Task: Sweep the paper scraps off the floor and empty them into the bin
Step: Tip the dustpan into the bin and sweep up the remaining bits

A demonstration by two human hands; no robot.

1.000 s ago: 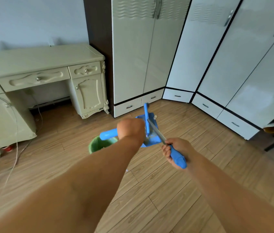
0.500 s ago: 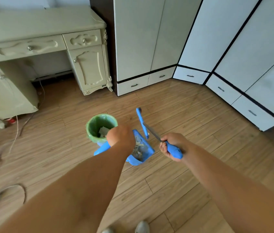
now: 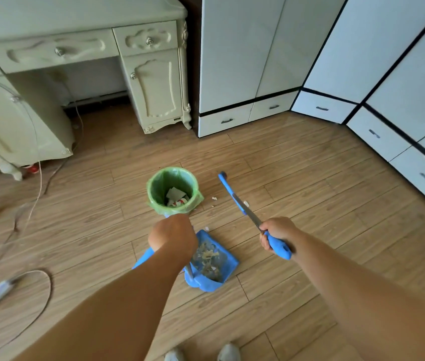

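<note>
Left hand (image 3: 172, 237) grips loaded dustpan (image 3: 212, 261), right hand (image 3: 275, 231) grips broom (image 3: 235, 198); careless tipping risks scraps missing bin (image 3: 172, 190) just beyond.

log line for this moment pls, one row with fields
phase: emptying | left hand: holds dustpan, scraps inside | right hand: holds broom | bin: some paper in | floor: few scraps left

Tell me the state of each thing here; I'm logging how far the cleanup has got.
Green bin: upright, lined, paper inside.
Blue dustpan: still loaded with scraps, held by left hand.
Broom: gripped by right hand.
Scraps: a few on floor beside bin.
Wardrobe drawers: shut.
</note>
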